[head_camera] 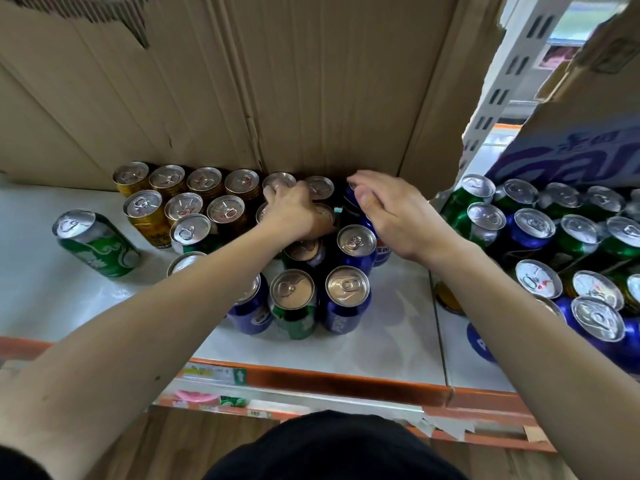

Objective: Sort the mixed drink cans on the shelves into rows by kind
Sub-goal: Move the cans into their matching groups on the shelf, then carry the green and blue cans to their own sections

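Fingers [277, 194] of the left hand [294, 211] curl tightly down among the can tops at the back of the shelf [391, 327], knuckles up. The hand covers what is under the palm, so I cannot tell whether they grip a can. On the right hand [393, 216] the fingers are loosely bent with the thumb close beneath them, leaving a narrow gap. They sit right at the lid of a blue can [349, 202] in the back row, but I cannot tell whether they pinch its rim.

Gold cans [183, 206] with silver pull-tab lids stand upright in two rows just left of the left hand, against the cardboard [294, 81] backing. Nearer the shelf's front edge, below both hands, a mixed cluster [346, 296] of blue and green cans stands close together. One green can [98, 244] stands alone, well apart to the left. The left forearm hides part of the cluster. Neighbouring cans [533, 226] in the next bay to the right, green, blue and gold mixed, are cut off by the frame edge.
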### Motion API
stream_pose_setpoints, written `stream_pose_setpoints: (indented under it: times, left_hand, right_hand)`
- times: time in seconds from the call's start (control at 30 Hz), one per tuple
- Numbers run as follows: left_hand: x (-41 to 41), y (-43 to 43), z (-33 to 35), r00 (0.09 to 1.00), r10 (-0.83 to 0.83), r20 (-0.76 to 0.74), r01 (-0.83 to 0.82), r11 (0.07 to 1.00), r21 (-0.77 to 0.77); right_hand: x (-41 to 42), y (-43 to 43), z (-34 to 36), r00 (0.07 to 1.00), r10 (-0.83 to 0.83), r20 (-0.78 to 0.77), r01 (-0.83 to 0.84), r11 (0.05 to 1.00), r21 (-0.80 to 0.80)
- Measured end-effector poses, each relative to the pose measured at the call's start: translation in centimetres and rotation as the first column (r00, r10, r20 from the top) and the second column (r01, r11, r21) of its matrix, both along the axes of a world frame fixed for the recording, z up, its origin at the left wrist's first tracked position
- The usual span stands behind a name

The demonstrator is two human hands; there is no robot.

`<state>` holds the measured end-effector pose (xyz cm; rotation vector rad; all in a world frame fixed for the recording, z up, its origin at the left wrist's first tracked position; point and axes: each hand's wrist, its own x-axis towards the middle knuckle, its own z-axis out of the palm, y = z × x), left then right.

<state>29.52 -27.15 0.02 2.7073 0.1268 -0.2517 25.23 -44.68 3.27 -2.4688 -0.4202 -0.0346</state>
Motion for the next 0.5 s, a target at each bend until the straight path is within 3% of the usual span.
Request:
stream_pose_setpoints:
  times: [0.27,0.33,0.5]
  left_hand:
    - [-2.1,2.2,2.4,0.99,-0.133,0.054,0.135,0.99,-0.04]
    - [-3.2,3.5,3.1,0.983,-0.155,0.096,0.164,0.982,-0.089]
    - [-6.1,5.3,3.9,0.951,-0.307,0.036,0.309,0.946,-0.097]
  right_hand:
    - [-1.3,-1.1,-0.3,0.997,0.069,-0.016,-0.071,0.981,-0.18]
    - [-1.6,-1.4,-0.1,0.992,0.115,-0.043,-0.122,0.96,-0.253]
    - [-2.0,-1.6,-0.5,0.968,0.189,-0.166,-0.243,0.874,-0.421]
